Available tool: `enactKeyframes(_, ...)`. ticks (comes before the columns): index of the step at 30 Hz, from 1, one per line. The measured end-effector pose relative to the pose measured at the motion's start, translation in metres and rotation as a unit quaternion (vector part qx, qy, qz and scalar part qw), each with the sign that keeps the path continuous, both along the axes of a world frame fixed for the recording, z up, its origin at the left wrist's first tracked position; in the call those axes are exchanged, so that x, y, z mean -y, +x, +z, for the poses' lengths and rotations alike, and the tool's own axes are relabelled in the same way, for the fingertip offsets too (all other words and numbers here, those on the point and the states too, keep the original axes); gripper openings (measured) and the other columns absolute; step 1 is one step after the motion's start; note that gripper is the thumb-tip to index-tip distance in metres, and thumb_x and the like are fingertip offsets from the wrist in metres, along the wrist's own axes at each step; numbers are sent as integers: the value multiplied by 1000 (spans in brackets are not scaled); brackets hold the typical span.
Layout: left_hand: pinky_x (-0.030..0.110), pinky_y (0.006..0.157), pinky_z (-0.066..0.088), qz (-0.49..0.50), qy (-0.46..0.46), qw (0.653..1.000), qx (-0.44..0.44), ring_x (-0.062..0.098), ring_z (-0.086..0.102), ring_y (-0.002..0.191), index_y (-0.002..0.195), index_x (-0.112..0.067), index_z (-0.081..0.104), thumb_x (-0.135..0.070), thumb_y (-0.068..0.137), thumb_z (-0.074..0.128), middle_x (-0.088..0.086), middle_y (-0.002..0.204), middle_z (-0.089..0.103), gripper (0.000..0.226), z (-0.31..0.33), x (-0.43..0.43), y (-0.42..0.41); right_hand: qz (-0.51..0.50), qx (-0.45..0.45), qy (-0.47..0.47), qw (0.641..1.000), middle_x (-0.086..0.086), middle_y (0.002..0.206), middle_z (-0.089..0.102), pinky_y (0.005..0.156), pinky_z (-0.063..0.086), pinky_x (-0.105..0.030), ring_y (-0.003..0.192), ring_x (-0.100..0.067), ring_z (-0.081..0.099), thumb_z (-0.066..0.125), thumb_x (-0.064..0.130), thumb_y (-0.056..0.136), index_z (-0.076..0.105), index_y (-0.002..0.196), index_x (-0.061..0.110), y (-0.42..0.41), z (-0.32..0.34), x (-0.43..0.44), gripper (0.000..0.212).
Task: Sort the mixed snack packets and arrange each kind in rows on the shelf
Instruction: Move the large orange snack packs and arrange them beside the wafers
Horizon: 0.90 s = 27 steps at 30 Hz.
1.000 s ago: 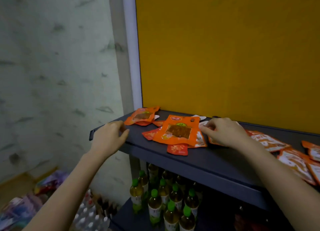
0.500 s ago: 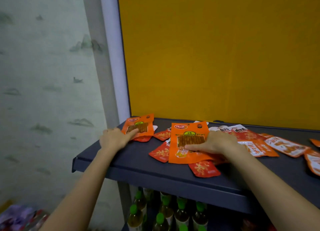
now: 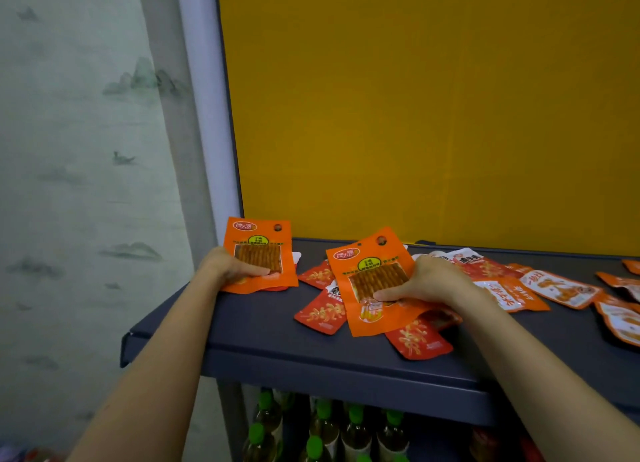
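While each hand pinches a large orange packet, left hand (image 3: 230, 267) at the shelf's (image 3: 277, 343) far-left corner, right hand (image 3: 427, 281) over the mixed pile, lifting risks dragging small red packets (image 3: 322, 314) off the near edge.

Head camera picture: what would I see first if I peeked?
Two big orange packets jump out, one under the left hand at the shelf's left end, one under the right hand in the middle. Small red packets peek out beneath the middle one. A huge yellow board fills the wall behind.
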<state>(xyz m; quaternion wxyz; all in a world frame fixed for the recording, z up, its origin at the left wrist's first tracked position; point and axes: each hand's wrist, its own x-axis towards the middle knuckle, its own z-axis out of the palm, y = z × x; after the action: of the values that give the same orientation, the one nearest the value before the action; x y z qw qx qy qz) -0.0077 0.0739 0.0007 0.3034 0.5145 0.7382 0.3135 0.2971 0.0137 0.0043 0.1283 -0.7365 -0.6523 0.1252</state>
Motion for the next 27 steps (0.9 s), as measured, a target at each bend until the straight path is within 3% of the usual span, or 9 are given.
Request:
enactKeyframes(4,46,99,45,14,42,995,87,36,57,112,114,-2,58,-20,60,85,21,121,61,64,-5,0,-6,-2,-51,17,999,-6,110,65,72,45,-30,100,-23,61,77,60,58,57,108,13,-3,4,6,71)
enactKeyframes(6,40,93,48,5,76,988,133,35,60,105,112,-1,61,-10,62,83,20,114,64,56,-6,1,-7,-6,-83,38,996,-8,118,60,75,42,-30,108,-25,57,79,50,64,50,115,10,-4,7,10,70)
enactKeyframes(8,32,76,53,-9,108,979,174,29,66,81,107,3,63,0,66,78,18,93,70,44,-5,2,-7,5,-138,65,988,-8,119,58,80,44,-32,109,-25,56,80,40,68,47,117,10,-5,8,14,66)
enactKeyframes(10,19,51,54,-30,131,971,198,13,65,48,91,2,64,6,71,72,5,63,69,22,1,2,-5,17,-192,110,975,-8,117,61,84,47,-34,107,-24,57,80,34,69,50,114,11,-3,9,17,59)
enactKeyframes(12,11,40,48,-46,149,966,205,2,58,35,73,-6,61,6,75,69,-3,47,65,15,11,5,-2,22,-231,163,959,-6,114,64,89,49,-38,106,-24,60,80,31,70,55,111,14,4,13,22,52)
enactKeyframes(16,10,43,50,-68,195,949,238,1,60,38,74,-13,61,0,76,69,-8,43,65,15,42,21,15,8,-323,234,917,-5,109,69,90,52,-45,99,-24,65,80,25,70,60,103,23,38,32,42,39)
enactKeyframes(22,9,38,46,-146,225,912,311,0,58,35,73,-15,57,0,80,62,-9,41,63,17,85,65,112,-44,-384,301,872,-3,101,69,85,55,-39,93,-22,67,78,19,72,59,92,27,135,50,107,29)
enactKeyframes(27,11,38,46,-207,225,882,358,2,59,36,75,-15,58,-3,81,61,-7,42,64,13,97,107,228,-139,-399,316,849,-10,107,69,87,54,-44,93,-27,67,77,18,74,59,102,21,236,41,181,33)
